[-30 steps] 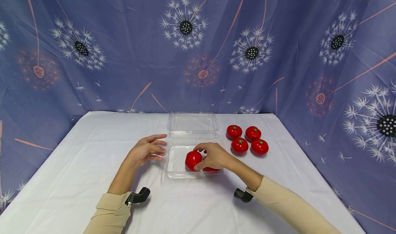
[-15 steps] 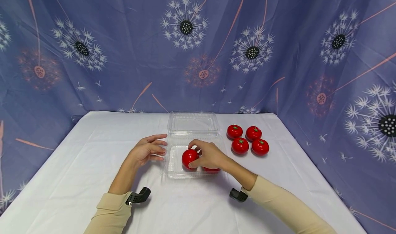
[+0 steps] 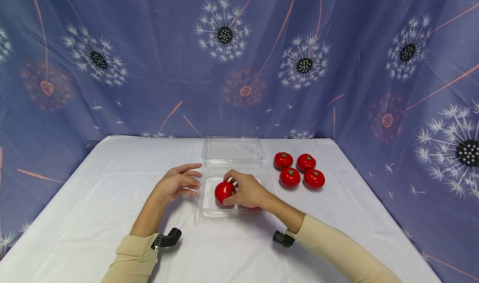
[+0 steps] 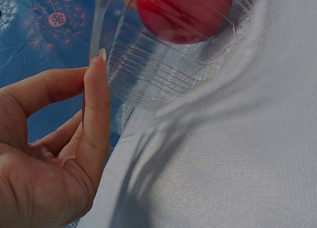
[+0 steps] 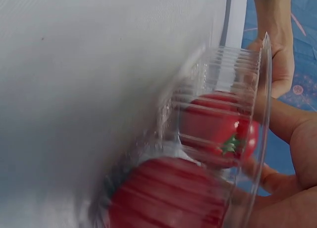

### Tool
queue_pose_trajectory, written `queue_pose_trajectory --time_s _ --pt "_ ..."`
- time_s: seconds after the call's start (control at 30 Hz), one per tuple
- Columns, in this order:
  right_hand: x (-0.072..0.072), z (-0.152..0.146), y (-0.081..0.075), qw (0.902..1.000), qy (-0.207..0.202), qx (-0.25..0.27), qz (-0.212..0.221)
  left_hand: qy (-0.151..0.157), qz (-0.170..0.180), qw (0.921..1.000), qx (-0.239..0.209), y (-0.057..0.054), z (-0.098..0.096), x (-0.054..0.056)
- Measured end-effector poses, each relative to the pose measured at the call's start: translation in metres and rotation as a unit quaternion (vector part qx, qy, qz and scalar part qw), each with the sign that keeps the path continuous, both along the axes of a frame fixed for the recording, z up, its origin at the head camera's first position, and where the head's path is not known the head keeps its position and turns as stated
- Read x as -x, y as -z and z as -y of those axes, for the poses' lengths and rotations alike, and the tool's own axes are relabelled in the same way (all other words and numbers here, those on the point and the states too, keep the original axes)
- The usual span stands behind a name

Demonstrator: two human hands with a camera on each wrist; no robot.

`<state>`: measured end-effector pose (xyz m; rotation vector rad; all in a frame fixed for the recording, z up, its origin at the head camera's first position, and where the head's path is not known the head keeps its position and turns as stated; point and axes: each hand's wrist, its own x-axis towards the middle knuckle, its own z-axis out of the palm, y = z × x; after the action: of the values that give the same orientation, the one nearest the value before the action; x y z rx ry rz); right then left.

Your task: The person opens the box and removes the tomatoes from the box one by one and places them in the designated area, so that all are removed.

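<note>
In the head view, my right hand (image 3: 248,190) holds a red tomato (image 3: 223,193) between thumb and fingers, inside the base of a clear plastic clamshell box (image 3: 209,210). The tomato's green stem (image 5: 231,144) faces sideways towards the palm in the right wrist view. A second tomato (image 5: 168,198) lies in the right part of the box, mostly hidden by my hand from above. My left hand (image 3: 177,183) is at the box's left side, fingers loosely extended, with a fingertip (image 4: 99,65) at the rim in the left wrist view.
Several more tomatoes (image 3: 290,178) stand in a group on the white cloth (image 3: 232,249) right of the box. The raised lid (image 3: 233,150) lies back behind the base. A blue dandelion-print curtain (image 3: 157,67) surrounds the table.
My right hand has shifted left inside the box with the tomato, which now sits further from the second one. The left hand has stayed in place.
</note>
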<state>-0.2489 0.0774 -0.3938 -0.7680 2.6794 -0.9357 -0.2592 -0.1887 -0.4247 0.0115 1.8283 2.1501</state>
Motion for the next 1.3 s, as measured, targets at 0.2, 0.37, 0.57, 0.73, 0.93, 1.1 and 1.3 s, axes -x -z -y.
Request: queue_pose_trajectory --time_s 0.2,0.37,0.57,0.73,0.93,1.1,1.3 --pt "-0.001 0.006 0.002 0.9999 -0.006 -0.007 -0.009 0.0 0.001 1.0 0.002 0.0 -0.001 0.001" --pt "-0.002 0.007 0.004 0.9997 -0.02 0.001 -0.015 0.002 0.002 1.0 0.0 -0.001 -0.002 0.001" --pt "-0.002 0.009 0.005 0.999 -0.042 0.007 -0.01 0.0 0.0 1.0 0.001 -0.001 -0.001 0.0" --pt "-0.001 0.011 0.007 0.998 -0.058 0.006 -0.023 -0.001 -0.001 1.0 0.003 0.0 -0.001 -0.001" --pt "-0.003 0.012 0.009 0.9981 -0.05 0.014 -0.033 -0.002 -0.001 1.0 0.003 0.0 0.0 -0.001" --pt "-0.004 0.013 0.011 0.9988 -0.029 0.033 -0.022 -0.001 0.0 1.0 0.004 -0.001 0.0 -0.001" --pt "-0.002 0.014 0.01 0.9988 0.0 0.048 -0.01 0.0 0.002 1.0 0.002 -0.002 -0.001 -0.002"
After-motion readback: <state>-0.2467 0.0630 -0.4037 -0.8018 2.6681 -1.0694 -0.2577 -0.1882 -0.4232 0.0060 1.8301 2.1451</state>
